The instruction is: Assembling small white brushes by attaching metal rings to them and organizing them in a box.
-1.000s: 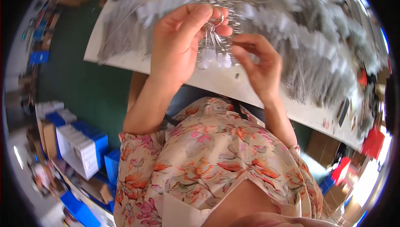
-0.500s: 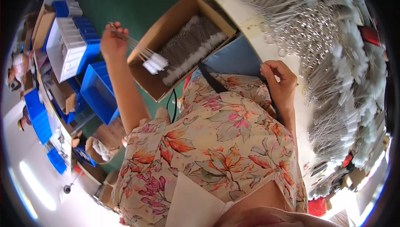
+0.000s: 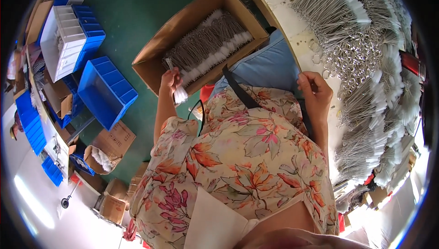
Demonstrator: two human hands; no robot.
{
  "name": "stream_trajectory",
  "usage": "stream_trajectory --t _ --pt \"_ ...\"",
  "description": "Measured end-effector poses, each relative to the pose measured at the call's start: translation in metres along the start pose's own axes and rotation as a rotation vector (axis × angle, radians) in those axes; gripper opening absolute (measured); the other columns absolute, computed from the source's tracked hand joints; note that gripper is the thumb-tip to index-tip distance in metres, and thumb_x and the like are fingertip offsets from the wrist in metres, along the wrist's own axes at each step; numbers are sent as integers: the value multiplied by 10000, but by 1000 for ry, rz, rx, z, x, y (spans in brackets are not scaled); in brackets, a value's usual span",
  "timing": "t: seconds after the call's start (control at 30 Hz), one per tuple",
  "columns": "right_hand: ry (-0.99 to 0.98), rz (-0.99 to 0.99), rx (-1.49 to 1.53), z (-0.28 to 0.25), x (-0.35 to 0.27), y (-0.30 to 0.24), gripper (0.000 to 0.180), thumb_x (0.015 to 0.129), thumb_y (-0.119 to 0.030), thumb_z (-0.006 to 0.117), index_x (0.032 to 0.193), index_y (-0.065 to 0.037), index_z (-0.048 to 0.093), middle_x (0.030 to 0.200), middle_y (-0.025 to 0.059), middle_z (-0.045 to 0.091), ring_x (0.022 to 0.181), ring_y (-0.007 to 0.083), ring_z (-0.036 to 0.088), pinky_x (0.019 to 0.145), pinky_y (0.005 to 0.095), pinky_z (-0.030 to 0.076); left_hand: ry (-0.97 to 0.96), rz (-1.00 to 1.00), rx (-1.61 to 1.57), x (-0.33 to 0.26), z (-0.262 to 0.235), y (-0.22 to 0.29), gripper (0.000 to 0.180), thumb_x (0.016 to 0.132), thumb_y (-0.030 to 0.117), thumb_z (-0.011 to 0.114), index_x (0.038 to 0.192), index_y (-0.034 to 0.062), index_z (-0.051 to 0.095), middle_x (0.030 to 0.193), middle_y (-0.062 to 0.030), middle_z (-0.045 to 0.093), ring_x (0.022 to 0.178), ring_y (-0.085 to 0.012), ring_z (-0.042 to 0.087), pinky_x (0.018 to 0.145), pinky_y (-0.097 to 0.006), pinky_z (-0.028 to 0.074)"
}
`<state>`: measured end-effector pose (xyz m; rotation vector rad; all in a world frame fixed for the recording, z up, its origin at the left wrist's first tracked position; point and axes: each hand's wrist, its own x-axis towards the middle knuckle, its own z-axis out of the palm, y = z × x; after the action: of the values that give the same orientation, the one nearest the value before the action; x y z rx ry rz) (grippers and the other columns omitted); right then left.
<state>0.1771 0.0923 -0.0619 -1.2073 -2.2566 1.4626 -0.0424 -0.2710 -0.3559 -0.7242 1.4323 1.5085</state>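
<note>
My left hand [image 3: 171, 80] is closed around a small bunch of wire brushes [image 3: 181, 95], at the near left corner of a cardboard box [image 3: 153, 50]. The white bristle ends of the bunch hang below the fingers. Rows of similar brushes [image 3: 201, 43], with thin metal stems and white bristles, lie packed in the box. At the table's edge on the right, my right hand [image 3: 316, 91] has its fingers curled toward the thumb. Whether anything small is between them I cannot make out.
The pale worktable [image 3: 292, 25] on the right bears piles of wire brushes [image 3: 361, 125] with ring ends [image 3: 352, 66]. To the left stand a blue bin [image 3: 107, 91], a white bin [image 3: 68, 43] and an open carton [image 3: 112, 146]. Green floor [image 3: 123, 11] lies between.
My left hand has brought the brushes right and nearer, from left of the box to its near left corner. The right hand stays by the table edge, fingers still curled. The view has shifted slightly.
</note>
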Motion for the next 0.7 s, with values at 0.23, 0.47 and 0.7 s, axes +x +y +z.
stream_trajectory --t 0.23,0.47,0.7 --pt "18 23 -41 1 -2 3 93 825 -77 627 863 8 620 698 25 600 597 57 525 555 194 423 237 4 72 87 -52 -35 179 858 131 538 1006 32 526 855 -116 593 730 -228 602 633 -439 538" --pt "6 -73 -2 0 2 0 81 815 -66 633 848 7 621 705 23 595 611 60 522 561 200 428 598 -213 236 97 -90 -76 465 867 338 500 1268 106 462 1310 -55 448 1098 -274 467 898 -413 392" --pt "-149 -146 116 -37 -4 -10 70 813 -75 626 848 -15 637 750 29 620 663 79 583 558 219 457 553 654 -52 -2 38 107 117 829 111 520 885 32 585 674 -62 570 591 -152 534 481 -232 409"
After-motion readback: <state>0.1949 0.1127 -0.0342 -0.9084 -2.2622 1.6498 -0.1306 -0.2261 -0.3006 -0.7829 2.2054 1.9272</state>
